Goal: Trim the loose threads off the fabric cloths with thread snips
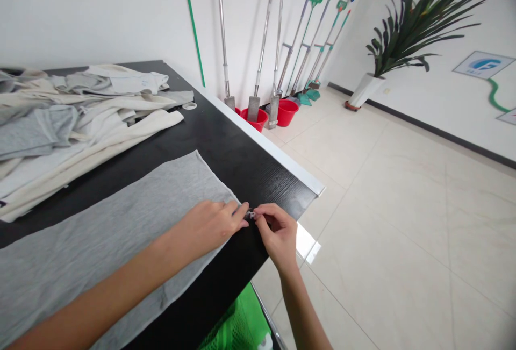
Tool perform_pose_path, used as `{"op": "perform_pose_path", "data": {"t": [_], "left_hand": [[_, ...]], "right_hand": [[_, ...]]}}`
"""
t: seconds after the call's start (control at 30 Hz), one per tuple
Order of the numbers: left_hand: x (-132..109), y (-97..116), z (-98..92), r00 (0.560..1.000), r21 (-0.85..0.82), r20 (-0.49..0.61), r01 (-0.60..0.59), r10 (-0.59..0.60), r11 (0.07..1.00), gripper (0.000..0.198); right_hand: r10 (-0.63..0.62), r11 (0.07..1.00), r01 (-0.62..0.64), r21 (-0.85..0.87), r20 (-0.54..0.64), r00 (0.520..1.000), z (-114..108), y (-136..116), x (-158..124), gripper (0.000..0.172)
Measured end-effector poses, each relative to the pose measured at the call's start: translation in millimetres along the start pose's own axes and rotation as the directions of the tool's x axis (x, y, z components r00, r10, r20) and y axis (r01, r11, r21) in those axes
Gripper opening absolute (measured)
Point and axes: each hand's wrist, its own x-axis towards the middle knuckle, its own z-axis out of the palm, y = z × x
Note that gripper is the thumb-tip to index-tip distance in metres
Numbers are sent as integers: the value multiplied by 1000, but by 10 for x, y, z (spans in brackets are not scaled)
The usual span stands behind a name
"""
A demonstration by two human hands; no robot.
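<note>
A long strip of grey fabric (121, 226) lies flat across the black table (242, 162). My left hand (209, 226) rests on the strip's near-right corner, fingers closed, pinching the cloth's edge. My right hand (278, 234) is just off the table's corner with its fingers pinched on a small pale item (250, 214) at that same corner of the fabric; what the item is I cannot make out. The two hands' fingertips almost touch.
A pile of white, cream and grey garments (72, 119) covers the table's far left. A tape roll (189, 106) lies beside it. Mops and red buckets (282, 111) stand along the wall; a potted plant (403, 38) is at the far right. Green mesh (237, 328) hangs below the table.
</note>
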Motion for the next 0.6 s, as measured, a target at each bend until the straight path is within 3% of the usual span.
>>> {"op": "perform_pose_path", "data": {"t": [0.3,0.6], "left_hand": [[15,45,-7,1000,33,-3,-31,31,999,22],[2,-15,-35,996,-71,78,53,-47,996,36]], "right_hand": [[1,1000,-1,15,7,1000,-4,3,-6,12],[4,1000,-4,21,13,1000,-14,3,-9,13]]}}
